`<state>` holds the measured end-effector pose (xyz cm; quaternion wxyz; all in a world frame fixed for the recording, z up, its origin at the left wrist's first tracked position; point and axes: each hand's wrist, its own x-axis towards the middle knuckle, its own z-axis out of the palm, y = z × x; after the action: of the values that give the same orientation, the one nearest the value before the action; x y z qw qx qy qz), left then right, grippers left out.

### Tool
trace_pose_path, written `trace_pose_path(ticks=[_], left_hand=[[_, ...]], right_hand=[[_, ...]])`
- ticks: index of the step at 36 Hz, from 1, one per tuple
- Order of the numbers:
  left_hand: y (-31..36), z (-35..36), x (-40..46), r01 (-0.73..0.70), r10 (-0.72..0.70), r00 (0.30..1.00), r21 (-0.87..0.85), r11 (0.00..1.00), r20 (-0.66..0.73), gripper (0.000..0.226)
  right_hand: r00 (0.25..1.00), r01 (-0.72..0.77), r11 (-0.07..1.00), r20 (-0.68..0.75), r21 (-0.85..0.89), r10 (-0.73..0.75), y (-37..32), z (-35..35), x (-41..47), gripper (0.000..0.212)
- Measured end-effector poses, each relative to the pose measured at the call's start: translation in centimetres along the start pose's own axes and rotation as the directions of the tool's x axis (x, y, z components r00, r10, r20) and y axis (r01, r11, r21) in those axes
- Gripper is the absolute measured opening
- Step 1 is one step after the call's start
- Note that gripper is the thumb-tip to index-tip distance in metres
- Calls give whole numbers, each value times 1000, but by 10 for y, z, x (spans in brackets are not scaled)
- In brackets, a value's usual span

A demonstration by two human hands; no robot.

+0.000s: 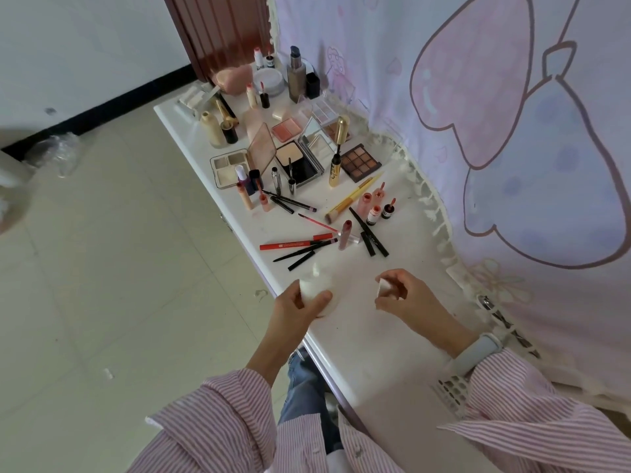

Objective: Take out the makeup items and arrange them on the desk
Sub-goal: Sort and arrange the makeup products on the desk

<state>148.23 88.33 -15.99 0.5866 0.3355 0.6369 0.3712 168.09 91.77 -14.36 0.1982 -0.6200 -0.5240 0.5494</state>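
white bottle (316, 291), seemingly uncapped; left hand (300, 310) holding

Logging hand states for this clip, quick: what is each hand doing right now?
Left hand: fingers wrapped round a white bottle, its cap off.
Right hand: fingers pinching a small white cap above the desk.

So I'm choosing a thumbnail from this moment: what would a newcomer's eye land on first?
Probably the hands near the desk's front edge: the left hand grips a white bottle, the right hand pinches a small white cap. Next, the clutter of palettes, such as the brown eyeshadow palette, and the red pencil mid-desk.
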Motion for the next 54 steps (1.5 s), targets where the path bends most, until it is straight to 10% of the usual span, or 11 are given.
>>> trace_pose_path(ticks=[18,36,45,54], left_hand=[[-3,21,27,-106,197,906,250,962,-375,39],[-13,16,27,-172,306,911,421,891,-275,74],[-40,25,-14,-304,567,801,683,663,-194,65],[-68,36,-33,-374,424,879,867,330,217,64]], right_hand=[[955,-26,996,-293,86,50,-2,51,47,34],[947,26,999,-318,-37,-36,-2,43,30,25],[909,26,634,-246,-773,-338,40,15,-32,35],[940,-260,589,-340,-765,-27,68,10,-63,50]])
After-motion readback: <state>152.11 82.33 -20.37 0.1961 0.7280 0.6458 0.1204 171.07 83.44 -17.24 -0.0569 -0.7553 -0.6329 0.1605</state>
